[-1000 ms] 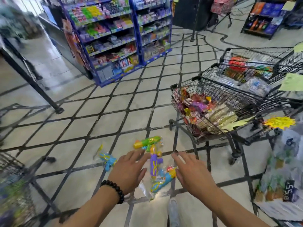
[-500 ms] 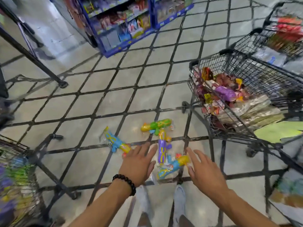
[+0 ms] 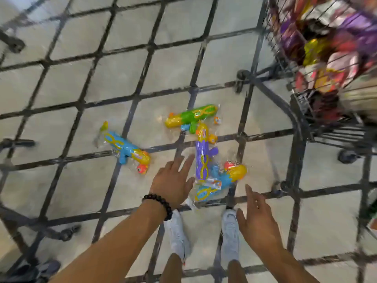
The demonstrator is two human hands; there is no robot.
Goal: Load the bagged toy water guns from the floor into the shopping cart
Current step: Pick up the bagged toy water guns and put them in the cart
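Observation:
Several bagged toy water guns lie on the tiled floor just ahead of my feet. A green-and-yellow gun (image 3: 190, 116) is farthest, a purple-and-yellow gun (image 3: 203, 153) lies below it, and a blue-and-yellow gun (image 3: 221, 181) sits partly under the purple one. Another blue-and-yellow gun (image 3: 127, 148) lies apart to the left. My left hand (image 3: 173, 182), with a black bead bracelet, hovers open with fingers spread just left of the purple gun. My right hand (image 3: 258, 219) is open below and right of the pile, holding nothing. The shopping cart (image 3: 302, 111) stands at the upper right.
The cart's black wire basket holds several colourful packaged goods (image 3: 330, 58). Its frame and wheels (image 3: 241, 75) reach toward the guns. Another cart's base (image 3: 65, 233) stands at the lower left. My light sneakers (image 3: 177, 233) are right behind the pile.
The view has tilted down and drawn nearer to the floor. Both hands have dropped closer to the guns. The guns have not moved.

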